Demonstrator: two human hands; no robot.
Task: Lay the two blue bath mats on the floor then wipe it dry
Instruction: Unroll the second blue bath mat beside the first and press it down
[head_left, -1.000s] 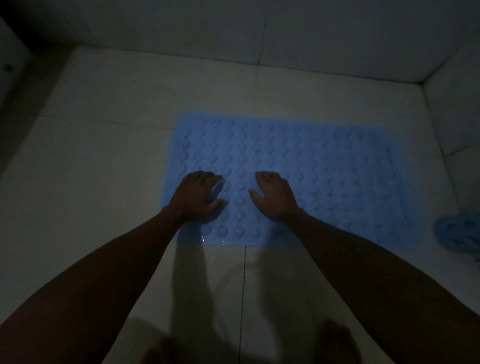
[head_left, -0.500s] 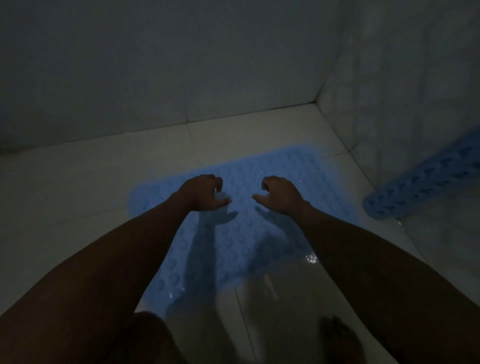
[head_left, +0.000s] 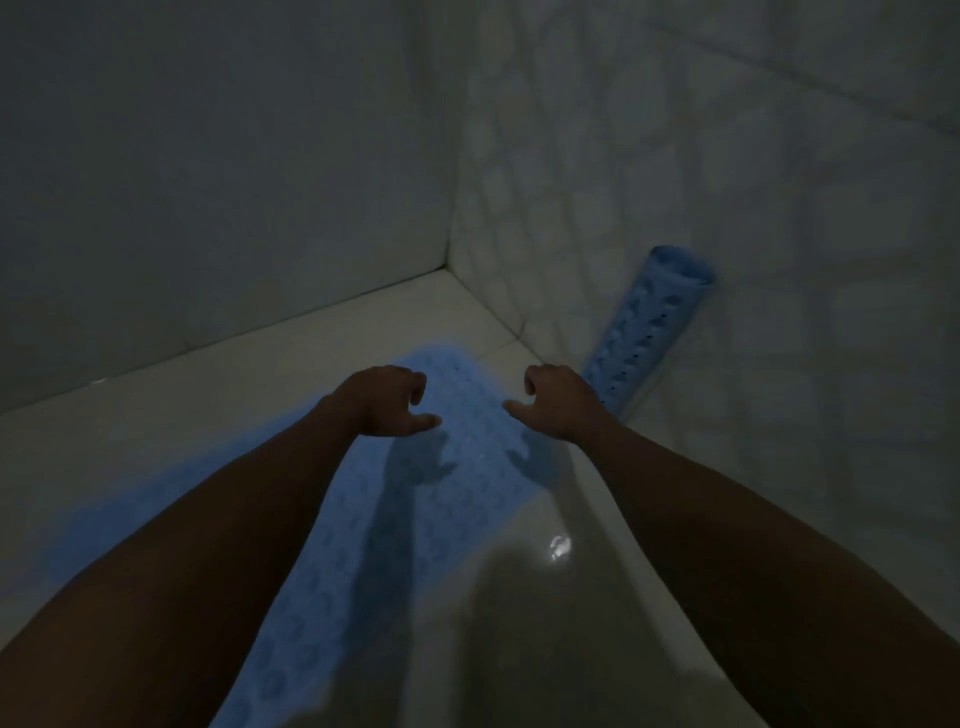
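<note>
Your left hand (head_left: 382, 402) hangs above the flat mat (head_left: 457, 415), fingers loosely curled and thumb pointing inward, gripping nothing. Your right hand (head_left: 558, 402) mirrors it just across, fingers loosely curled, thumb pointing toward the left hand, also holding nothing. Both hands cast shadows onto the mat beneath them, so they sit apart from its surface.

The flat mat lies spread on the floor (head_left: 208, 395), running from near the corner of the walls down toward the lower left of the view; your left forearm crosses over much of it. Its bumpy texture shows dimly in the low light.

The 2nd mat, the rolled mat (head_left: 652, 332), stands tilted against the right wall (head_left: 727, 182), its lower end down by the floor just beyond your right hand and its open upper end leaning on the tiles. Small holes dot its side.

A bright wet glint (head_left: 560, 546) sits on the floor near the flat mat's right edge, beside your right forearm. The back wall (head_left: 208, 182) is dark and plain
</note>
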